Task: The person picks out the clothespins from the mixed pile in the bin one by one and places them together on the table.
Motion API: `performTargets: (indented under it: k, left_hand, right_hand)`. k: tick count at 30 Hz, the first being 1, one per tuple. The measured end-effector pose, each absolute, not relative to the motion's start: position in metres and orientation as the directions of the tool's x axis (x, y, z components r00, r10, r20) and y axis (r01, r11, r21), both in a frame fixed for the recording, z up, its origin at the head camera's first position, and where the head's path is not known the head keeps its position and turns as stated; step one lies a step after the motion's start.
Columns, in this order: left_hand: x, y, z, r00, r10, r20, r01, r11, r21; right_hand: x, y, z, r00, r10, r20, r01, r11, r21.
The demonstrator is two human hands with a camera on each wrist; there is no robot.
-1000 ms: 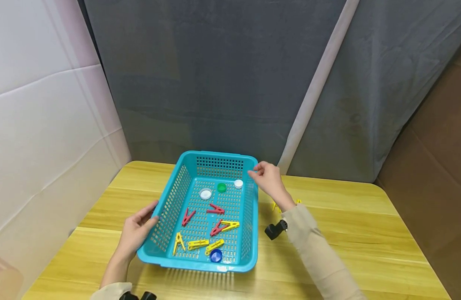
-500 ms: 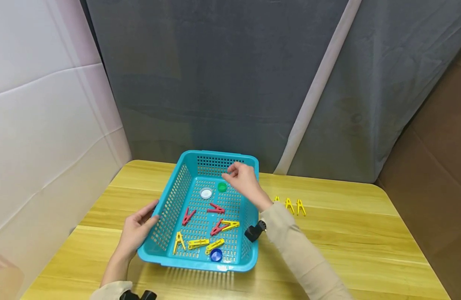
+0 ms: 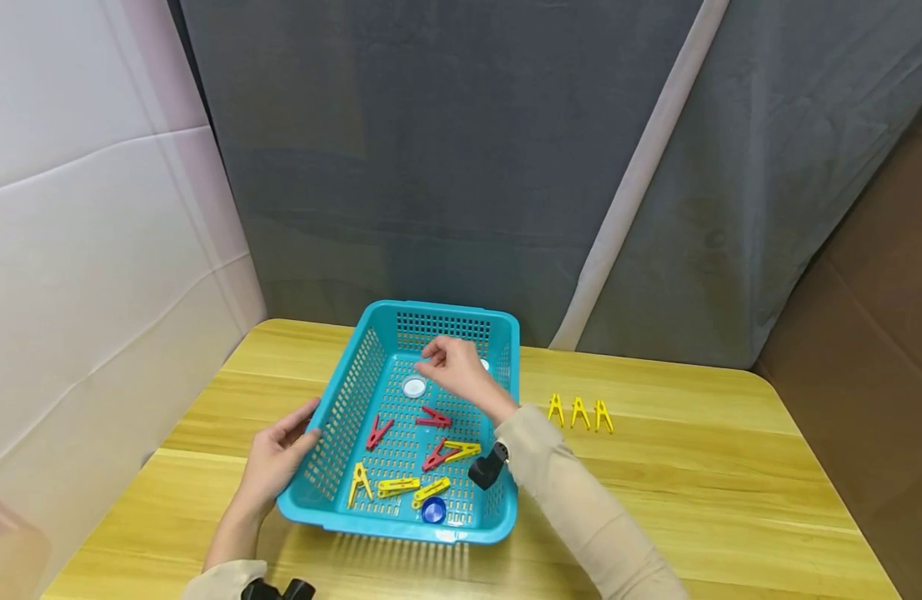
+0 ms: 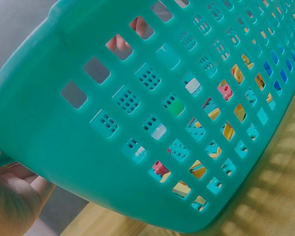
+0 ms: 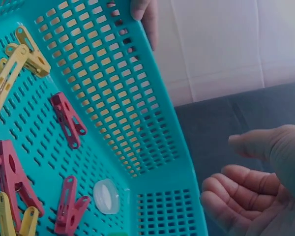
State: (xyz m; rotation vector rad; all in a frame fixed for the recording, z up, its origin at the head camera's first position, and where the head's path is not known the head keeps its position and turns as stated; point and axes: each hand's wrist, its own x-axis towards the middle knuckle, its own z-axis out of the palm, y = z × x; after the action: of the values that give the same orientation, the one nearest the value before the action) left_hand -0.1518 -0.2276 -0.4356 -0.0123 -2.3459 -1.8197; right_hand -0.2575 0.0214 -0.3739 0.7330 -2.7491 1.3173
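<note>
My left hand grips the left rim of a turquoise plastic basket, its thumb on the inner side. My right hand hovers over the far part of the basket, thumb and fingers apart with nothing between them, as the right wrist view confirms. Below its fingertips lies a white cap. A green cap, hidden by the hand in the head view, shows through the basket wall in the left wrist view. Red clothespins, yellow clothespins and a blue cap lie on the basket floor.
Three yellow clothespins stand in a row on the wooden table, right of the basket. Another white cap peeks out behind the right hand. A grey curtain hangs behind the table's far edge.
My right hand has moved left from the basket's right rim to over its far interior, uncovering the three clothespins on the table. The left hand and basket stay put.
</note>
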Motion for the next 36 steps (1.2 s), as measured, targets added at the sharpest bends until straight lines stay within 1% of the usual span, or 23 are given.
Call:
performTargets:
  k: [3,7,12,21,29,36]
  left_hand:
    - [-0.152,-0.228,-0.436,-0.985,-0.097,0.139,0.11,0.255,0.961]
    - [-0.152,-0.228,-0.436,-0.985,-0.094,0.143,0.115,0.253,0.961]
    - [-0.153,-0.227,-0.436,-0.984,-0.099,0.148,0.118,0.266,0.957]
    - [-0.153,-0.227,-0.436,-0.982,-0.099,0.158,0.127,0.268,0.955]
    - [-0.154,-0.226,-0.436,-0.982,-0.101,0.16,0.128,0.262,0.957]
    - [-0.153,-0.226,-0.435,-0.982,-0.103,0.161,0.13,0.257,0.958]
  right_hand:
    - [-0.26,0.018,-0.378,-0.871,-0.449,0.197,-0.432,0.511,-0.743]
    - [-0.261,0.013,-0.383,-0.847,-0.507,0.158,-0.431,0.483,-0.762]
    - [-0.263,0.004,-0.388,-0.825,-0.556,0.097,-0.411,0.473,-0.779]
    - [-0.269,-0.012,-0.4,-0.771,-0.634,0.048,-0.433,0.469,-0.769]
    - [-0.27,-0.021,-0.411,-0.757,-0.653,-0.04,-0.365,0.472,-0.802]
    - [-0.271,-0.027,-0.419,-0.719,-0.684,-0.123,-0.327,0.49,-0.808]
